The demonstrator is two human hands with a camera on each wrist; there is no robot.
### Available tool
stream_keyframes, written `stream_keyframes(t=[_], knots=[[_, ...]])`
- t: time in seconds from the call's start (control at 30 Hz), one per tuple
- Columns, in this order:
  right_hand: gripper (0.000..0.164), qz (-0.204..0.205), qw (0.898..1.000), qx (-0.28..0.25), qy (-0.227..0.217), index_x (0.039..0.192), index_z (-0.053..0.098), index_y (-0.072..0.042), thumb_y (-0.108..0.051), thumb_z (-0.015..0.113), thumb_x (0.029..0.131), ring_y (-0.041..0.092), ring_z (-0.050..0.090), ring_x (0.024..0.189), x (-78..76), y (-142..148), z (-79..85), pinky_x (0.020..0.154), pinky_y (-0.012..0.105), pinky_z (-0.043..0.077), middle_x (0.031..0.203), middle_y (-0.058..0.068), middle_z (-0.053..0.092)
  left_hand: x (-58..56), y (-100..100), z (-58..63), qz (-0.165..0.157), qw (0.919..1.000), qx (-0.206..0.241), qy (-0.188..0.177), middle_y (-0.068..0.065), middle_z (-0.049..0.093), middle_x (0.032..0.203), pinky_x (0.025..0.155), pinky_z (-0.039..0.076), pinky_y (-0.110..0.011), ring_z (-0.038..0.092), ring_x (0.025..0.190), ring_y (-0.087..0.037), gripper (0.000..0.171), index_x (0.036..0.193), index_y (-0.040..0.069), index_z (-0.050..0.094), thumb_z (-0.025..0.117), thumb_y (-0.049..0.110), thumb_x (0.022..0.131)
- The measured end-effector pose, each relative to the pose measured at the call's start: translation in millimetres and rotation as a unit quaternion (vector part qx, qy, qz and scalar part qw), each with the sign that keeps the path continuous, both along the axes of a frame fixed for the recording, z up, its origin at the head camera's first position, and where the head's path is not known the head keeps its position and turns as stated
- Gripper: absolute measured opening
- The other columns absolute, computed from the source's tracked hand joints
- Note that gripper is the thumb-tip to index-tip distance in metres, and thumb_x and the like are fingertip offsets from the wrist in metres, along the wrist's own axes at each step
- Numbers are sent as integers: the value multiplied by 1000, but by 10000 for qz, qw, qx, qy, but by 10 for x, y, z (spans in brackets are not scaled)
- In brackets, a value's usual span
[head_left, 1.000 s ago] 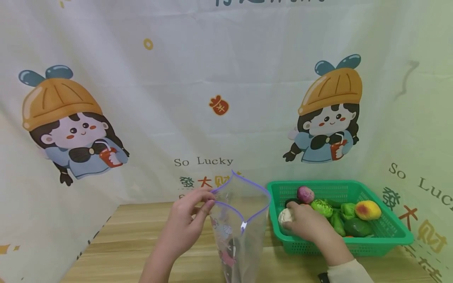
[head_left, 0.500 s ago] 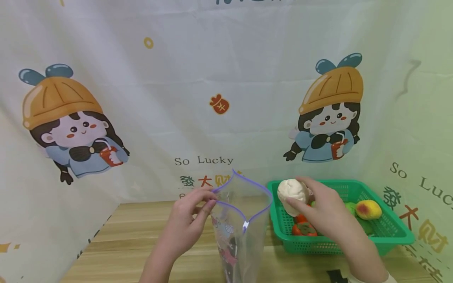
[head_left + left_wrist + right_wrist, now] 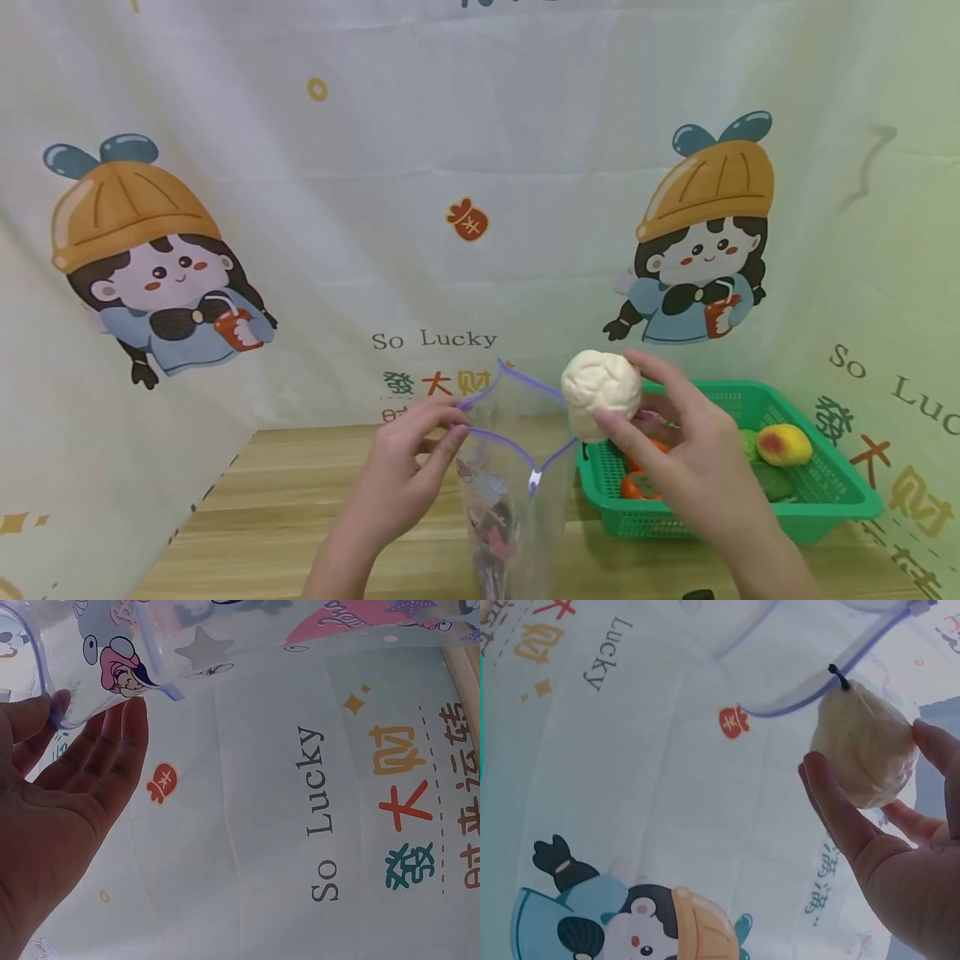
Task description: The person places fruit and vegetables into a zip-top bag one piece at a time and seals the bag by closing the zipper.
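A clear zip bag (image 3: pixel 551 508) with a purple-edged mouth, a white slider and cartoon prints stands in the middle of the head view. My left hand (image 3: pixel 401 471) pinches its left rim between thumb and fingers, and the mouth gapes wide. In the left wrist view, the left hand (image 3: pixel 67 780) grips that purple edge. Just over the right side of the mouth, my right hand (image 3: pixel 697 450) holds a cream-white, lumpy, folded toy vegetable (image 3: pixel 600 387) by its fingertips. Seen in the right wrist view, the vegetable (image 3: pixel 866 742) has a thin dark stem. The bag's lower end is out of frame.
A green plastic basket (image 3: pixel 840 504) stands right of the bag. Inside lie a yellow-red peach (image 3: pixel 783 444), orange-red pieces (image 3: pixel 639 486) and green vegetables, partly behind my right hand. A printed cloth hangs behind the wooden table (image 3: pixel 292 500).
My right hand has lifted the cream-white vegetable out of the basket and moved it left, to the bag's mouth. The left hand keeps its pinch on the rim; the bag has shifted slightly right.
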State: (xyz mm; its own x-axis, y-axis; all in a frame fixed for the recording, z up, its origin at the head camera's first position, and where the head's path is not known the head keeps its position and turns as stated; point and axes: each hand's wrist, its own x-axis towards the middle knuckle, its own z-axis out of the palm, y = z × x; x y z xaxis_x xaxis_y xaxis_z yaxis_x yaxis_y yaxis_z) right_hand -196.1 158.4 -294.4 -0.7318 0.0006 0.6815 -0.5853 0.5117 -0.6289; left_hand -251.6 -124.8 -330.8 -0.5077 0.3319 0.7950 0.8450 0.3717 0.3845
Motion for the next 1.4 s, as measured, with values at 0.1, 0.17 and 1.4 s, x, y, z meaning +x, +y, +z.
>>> stream_keyframes(t=[0.1, 0.17, 1.4], knots=[[59, 348, 9976, -528, 277, 140, 44, -26, -16, 70, 88, 10, 63, 104, 6, -67, -21, 76, 21, 54, 129, 4, 55, 70, 47, 62, 34, 9999, 27, 99, -7, 66, 111, 67, 59, -26, 61, 103, -19, 8, 94, 8, 65, 61, 2, 93], [63, 730, 9908, -1012, 525, 143, 38, -17, -4, 67, 89, 15, 61, 109, 3, -105, -42, 81, 22, 53, 134, 8, 50, 121, 76, 110, 31, 9999, 27, 120, -8, 66, 109, 68, 59, -27, 61, 105, -23, 9, 93, 7, 65, 62, -2, 91], [33, 609, 9943, 871, 25, 123, 57, -14, -33, 60, 96, 0, 60, 99, -192, -236, -255, 84, 32, 55, 115, -11, 61, 26, 34, 14, -138, 9997, -91, 160, -11, 66, 112, 71, 58, -25, 59, 109, -26, 7, 96, 7, 66, 61, 3, 93]])
